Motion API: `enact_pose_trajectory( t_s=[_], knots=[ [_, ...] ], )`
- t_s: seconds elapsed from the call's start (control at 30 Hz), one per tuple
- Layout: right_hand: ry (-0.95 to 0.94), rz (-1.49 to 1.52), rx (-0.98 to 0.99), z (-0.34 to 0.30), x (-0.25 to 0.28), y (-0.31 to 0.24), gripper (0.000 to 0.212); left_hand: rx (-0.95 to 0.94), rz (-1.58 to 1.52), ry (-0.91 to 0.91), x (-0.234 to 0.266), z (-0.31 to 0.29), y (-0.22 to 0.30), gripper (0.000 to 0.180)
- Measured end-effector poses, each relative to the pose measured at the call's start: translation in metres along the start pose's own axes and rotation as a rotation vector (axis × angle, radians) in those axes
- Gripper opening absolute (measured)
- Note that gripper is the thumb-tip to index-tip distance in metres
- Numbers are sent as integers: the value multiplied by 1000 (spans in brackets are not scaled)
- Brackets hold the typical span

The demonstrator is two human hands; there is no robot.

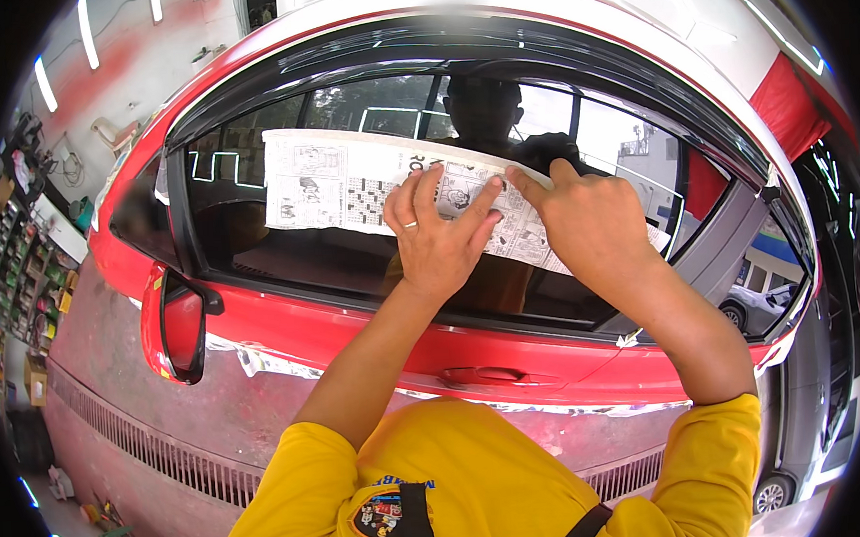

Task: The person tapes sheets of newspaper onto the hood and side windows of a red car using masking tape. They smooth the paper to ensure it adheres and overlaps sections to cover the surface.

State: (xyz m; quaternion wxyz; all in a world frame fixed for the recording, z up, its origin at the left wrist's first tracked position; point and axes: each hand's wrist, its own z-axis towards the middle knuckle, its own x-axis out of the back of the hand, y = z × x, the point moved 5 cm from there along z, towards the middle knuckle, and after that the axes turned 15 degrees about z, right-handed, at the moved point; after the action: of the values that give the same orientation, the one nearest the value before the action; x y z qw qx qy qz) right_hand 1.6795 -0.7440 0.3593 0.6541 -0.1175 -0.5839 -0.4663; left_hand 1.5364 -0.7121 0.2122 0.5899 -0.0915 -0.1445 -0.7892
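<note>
A long strip of newspaper, printed with drawings and a crossword grid, lies across the dark side window of a red car. A narrow pale band runs along its upper edge. My left hand, with a ring on one finger, rests on the middle of the strip, fingers spread and laid on the paper. Just right of it, my right hand is closed, its index finger bent against the strip's upper edge. Its thumb and other fingertips are hidden. The strip's right end passes behind my right hand and wrist.
The red door lies below the window, with a side mirror jutting out at left. White masking paper hangs along the body. A floor grate runs behind me. Shelves stand left; a grey car is at right.
</note>
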Motion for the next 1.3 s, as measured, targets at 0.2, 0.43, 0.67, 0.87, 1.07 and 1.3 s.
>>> enact_pose_trajectory(
  t_s=[0.2,0.43,0.67,0.87,1.07,1.3],
  knots=[
    [-53,-30,-35,-1,1,-1,54,26,75,-231,-3,17,-39,96],
    [-63,-39,-27,0,4,-1,54,91,265,-257,-8,16,-72,111],
    [383,357,264,-57,5,34,49,11,74,-241,-31,12,43,122],
    [369,481,122,-207,32,123,46,-24,143,-244,-27,14,45,133],
    [246,99,-66,-270,33,167,56,-17,156,-256,-27,16,55,132],
    [95,23,-202,-245,10,178,52,-28,161,-239,-28,16,60,120]
  ],
)
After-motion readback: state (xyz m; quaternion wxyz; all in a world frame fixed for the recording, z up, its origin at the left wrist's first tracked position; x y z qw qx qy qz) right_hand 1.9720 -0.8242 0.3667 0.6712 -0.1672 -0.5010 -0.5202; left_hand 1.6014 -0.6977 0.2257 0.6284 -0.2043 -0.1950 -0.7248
